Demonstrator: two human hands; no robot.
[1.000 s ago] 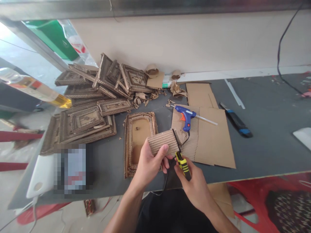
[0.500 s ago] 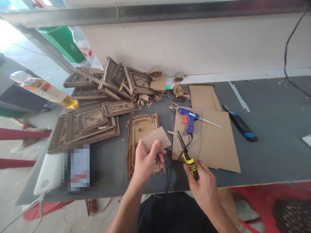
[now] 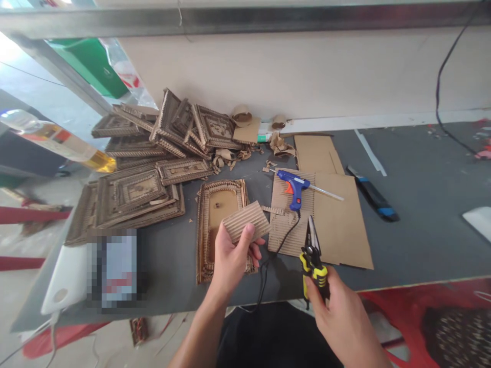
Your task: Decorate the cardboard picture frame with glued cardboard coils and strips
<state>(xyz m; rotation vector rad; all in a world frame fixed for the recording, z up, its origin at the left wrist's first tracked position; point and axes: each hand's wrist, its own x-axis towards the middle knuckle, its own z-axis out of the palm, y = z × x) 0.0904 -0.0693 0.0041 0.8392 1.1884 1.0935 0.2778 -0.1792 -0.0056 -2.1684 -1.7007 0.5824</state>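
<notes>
Between thumb and fingers, my left hand [image 3: 236, 253] grips a small piece of corrugated cardboard [image 3: 246, 221], ribbed side up. Under that hand lies a cardboard frame [image 3: 203, 220] with ribbed borders, partly hidden by the hand and the piece. My right hand [image 3: 341, 301] is closed around the yellow-and-black handles of a pair of snips [image 3: 315, 263], whose blades point away from me. Beyond the blades, a blue glue gun [image 3: 295, 186] with a clear glue stick rests on a larger cardboard sheet [image 3: 337, 220], part of which has its ribs exposed.
Layered cardboard frames [image 3: 134, 189] are piled on the left and at the back. A utility knife [image 3: 374, 197] lies to the right. Cardboard scraps [image 3: 282, 145] sit near the wall. A white power bank-like block [image 3: 65, 281] and a blurred-out object [image 3: 119, 268] occupy the front left.
My right hand has moved right and the snips have turned, with their handles now spread wider. My left hand keeps the cardboard piece nearly still. The view has shifted slightly.
</notes>
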